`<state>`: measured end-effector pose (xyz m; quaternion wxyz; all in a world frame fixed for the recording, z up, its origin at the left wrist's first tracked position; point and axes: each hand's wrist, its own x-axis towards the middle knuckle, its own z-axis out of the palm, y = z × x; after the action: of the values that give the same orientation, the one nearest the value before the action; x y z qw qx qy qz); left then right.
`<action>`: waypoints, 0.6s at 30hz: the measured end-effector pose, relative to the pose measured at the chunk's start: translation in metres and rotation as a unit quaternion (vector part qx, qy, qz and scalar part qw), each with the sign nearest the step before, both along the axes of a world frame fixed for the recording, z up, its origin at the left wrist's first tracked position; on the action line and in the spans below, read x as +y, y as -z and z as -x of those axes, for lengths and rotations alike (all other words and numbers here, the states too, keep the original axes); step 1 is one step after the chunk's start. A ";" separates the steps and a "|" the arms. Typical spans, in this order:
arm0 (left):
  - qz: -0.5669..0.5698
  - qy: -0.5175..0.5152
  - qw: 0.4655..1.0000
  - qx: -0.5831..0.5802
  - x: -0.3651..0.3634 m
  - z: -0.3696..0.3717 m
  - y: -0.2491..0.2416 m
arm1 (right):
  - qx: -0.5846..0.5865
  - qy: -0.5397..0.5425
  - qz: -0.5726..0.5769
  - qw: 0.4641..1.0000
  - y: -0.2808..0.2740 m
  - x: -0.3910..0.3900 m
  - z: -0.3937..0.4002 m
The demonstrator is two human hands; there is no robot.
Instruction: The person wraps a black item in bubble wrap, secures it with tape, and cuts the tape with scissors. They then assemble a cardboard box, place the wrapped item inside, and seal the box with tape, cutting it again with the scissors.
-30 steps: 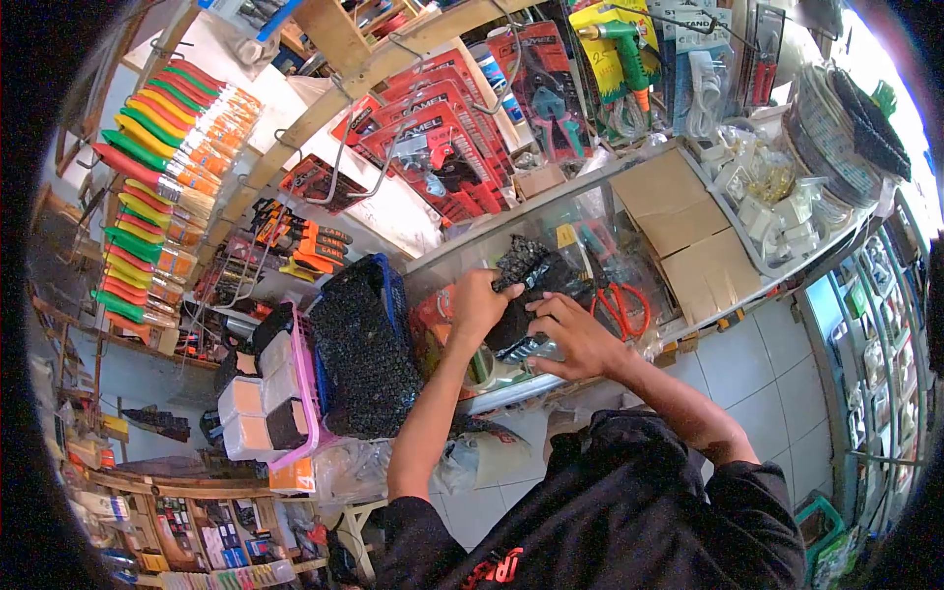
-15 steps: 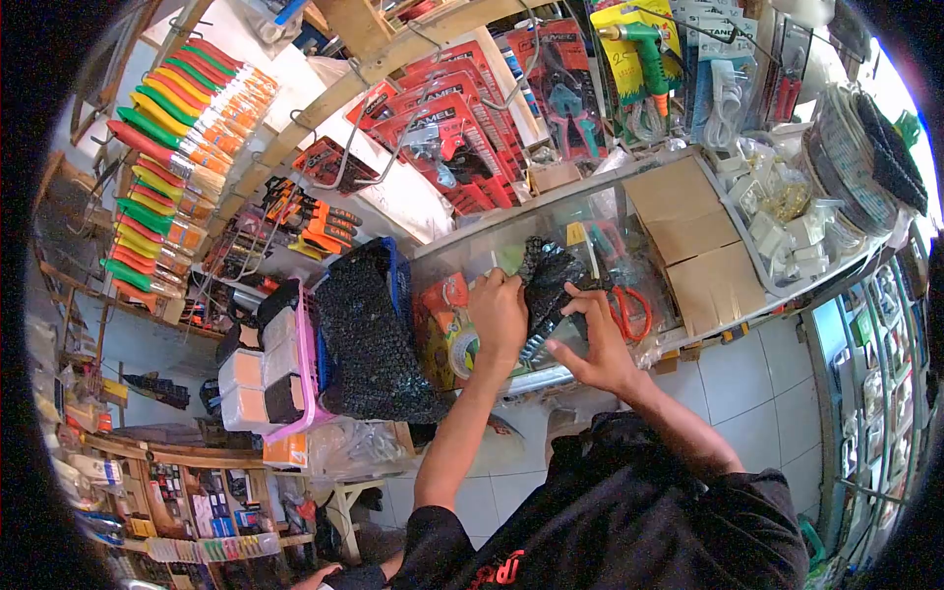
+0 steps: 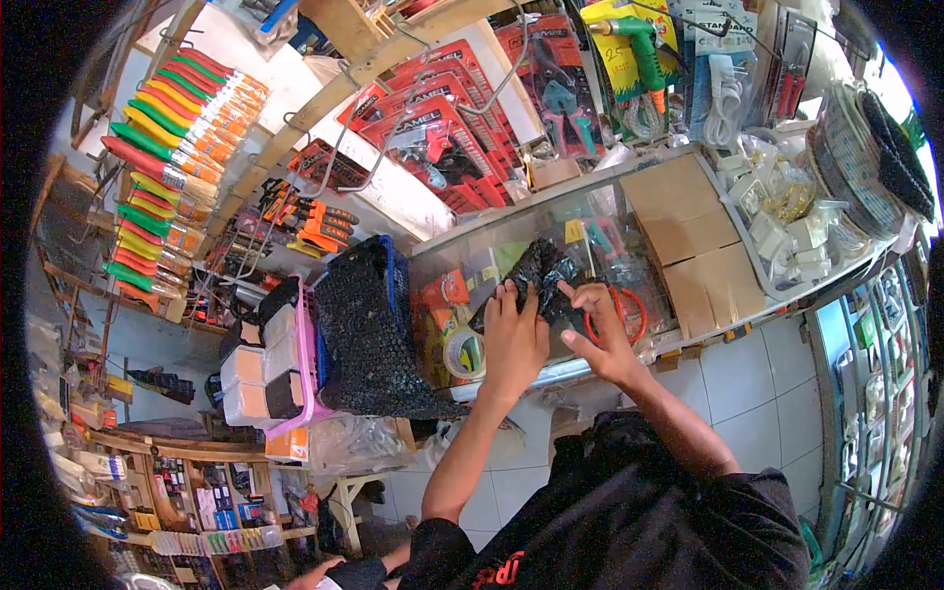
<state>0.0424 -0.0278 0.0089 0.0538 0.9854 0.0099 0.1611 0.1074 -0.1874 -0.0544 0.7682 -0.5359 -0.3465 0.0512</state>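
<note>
A crumpled bundle of black plastic wrap (image 3: 553, 270) lies on the glass top of the display counter. My left hand (image 3: 514, 339) grips its near left side, fingers laid over the plastic and the thumb hidden. To the right, my right hand (image 3: 608, 339) is open, thumb and fingers apart, its fingertips close to the wrap; whether they touch cannot be told. A red-orange loop (image 3: 629, 317) shows just beyond the right hand. Left of my left hand is a roll of tape (image 3: 462, 354).
A blue basket (image 3: 401, 280) draped with black bubble wrap (image 3: 364, 334) stands at the left, beside a pink basket (image 3: 308, 379) of wrapped boxes. Brown cardboard (image 3: 703, 246) covers the counter's right part. Paintbrushes (image 3: 177, 128) and red tool packs (image 3: 433, 128) hang beyond.
My left hand has shifted slightly right and nearer to me, its fingers now flatter over the wrap. The bundle has tipped over and lies lower. My right hand has moved slightly right.
</note>
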 end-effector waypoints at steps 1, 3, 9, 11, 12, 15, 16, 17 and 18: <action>-0.006 -0.008 1.000 0.011 -0.003 0.003 0.002 | 0.015 -0.014 -0.022 1.000 0.001 0.000 -0.001; -0.017 -0.026 0.999 0.031 -0.011 0.007 0.004 | 0.017 -0.024 -0.024 0.999 0.005 -0.001 -0.004; -0.007 -0.072 0.995 0.063 -0.031 0.003 0.004 | 0.048 -0.044 -0.009 0.998 -0.005 -0.007 -0.007; 0.000 -0.076 0.995 0.065 -0.033 0.004 0.009 | 0.064 -0.055 -0.015 0.996 -0.005 -0.009 -0.008; 0.004 -0.077 0.995 0.061 -0.034 0.005 0.010 | 0.077 -0.060 -0.023 0.995 -0.007 -0.010 -0.008; 0.015 -0.085 0.995 0.057 -0.038 0.007 0.009 | 0.112 -0.075 -0.040 0.990 -0.009 -0.012 -0.009; 0.018 -0.091 0.994 0.061 -0.040 0.007 0.007 | 0.119 -0.080 -0.042 0.989 -0.009 -0.013 -0.010; 0.021 -0.096 0.993 0.066 -0.042 0.007 0.008 | 0.126 -0.084 -0.044 0.987 -0.009 -0.013 -0.010; 0.034 -0.100 0.993 0.052 -0.044 0.007 0.011 | 0.129 -0.086 -0.041 0.987 -0.011 -0.013 -0.010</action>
<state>0.0356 -0.0715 -0.0017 0.0703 0.9842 0.1165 0.1134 0.1174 -0.2008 -0.0433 0.8203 -0.4614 -0.2912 0.1712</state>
